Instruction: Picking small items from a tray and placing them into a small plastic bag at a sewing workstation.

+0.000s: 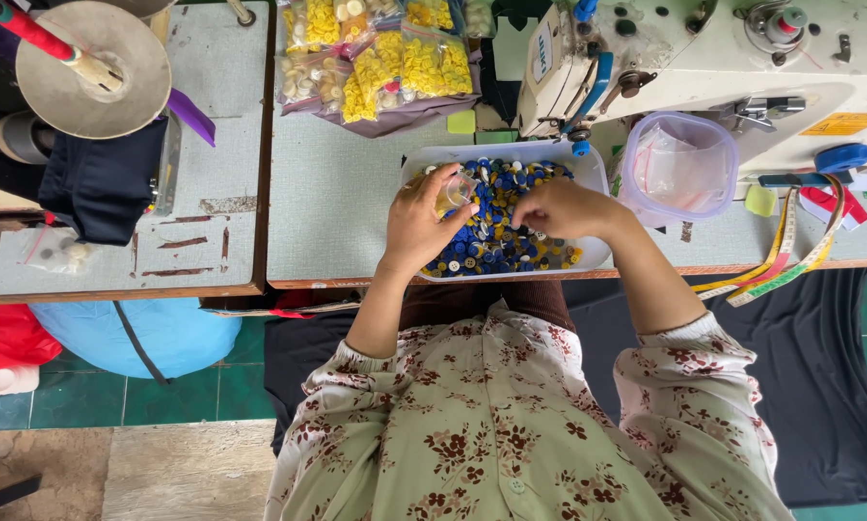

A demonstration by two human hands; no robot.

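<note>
A white rectangular tray [596, 174] holds a heap of blue and yellow buttons [496, 236] at the near edge of a grey table. My left hand [419, 227] is over the tray's left side and grips a small clear plastic bag [456, 191] with yellow buttons in it. My right hand [559, 207] rests on the heap in the tray's middle, fingertips pinched down among the blue buttons. What those fingertips pinch is hidden.
Several clear bags of yellow and cream buttons [376, 58] lie behind the tray. A sewing machine [723, 53] stands at the right, with a clear lidded tub [679, 164] and a measuring tape [790, 246] beside it. A thread cone [91, 68] sits on the left table.
</note>
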